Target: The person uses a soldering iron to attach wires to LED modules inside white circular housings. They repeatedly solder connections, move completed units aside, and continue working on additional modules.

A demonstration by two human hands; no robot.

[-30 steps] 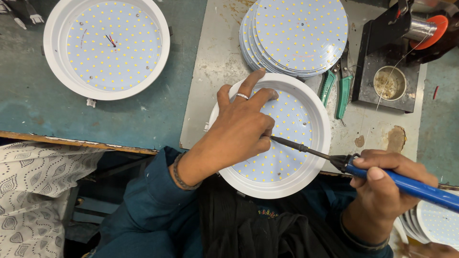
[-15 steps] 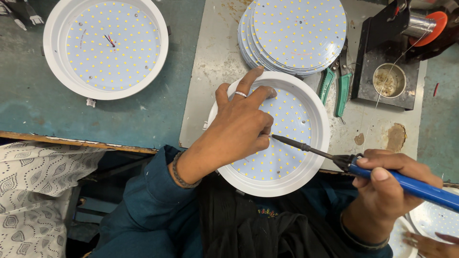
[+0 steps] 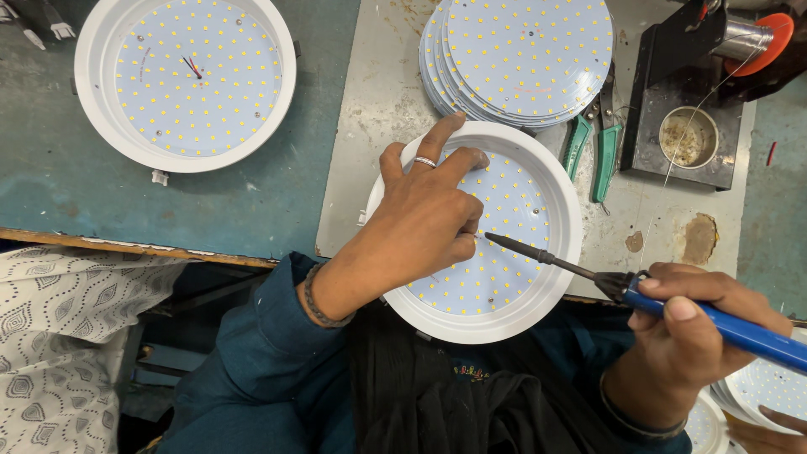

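A round white lamp housing (image 3: 561, 252) with a dotted LED board inside lies at the near edge of the grey metal sheet (image 3: 370, 126). My left hand (image 3: 420, 219) rests flat on the board's left half, fingers pinched near its middle. My right hand (image 3: 685, 336) grips a blue-handled soldering iron (image 3: 714, 324). Its dark tip reaches left to the board, right beside my left fingertips.
A stack of bare LED discs (image 3: 525, 59) sits behind the housing. Green-handled pliers (image 3: 593, 151) lie to its right. A black stand (image 3: 685, 109) holds a small tin and a solder spool. A second assembled lamp (image 3: 185, 80) rests on the teal bench, upper left.
The iron's tip has stayed at the board's middle. Both hands are nearly where they were; only the view has shifted slightly.
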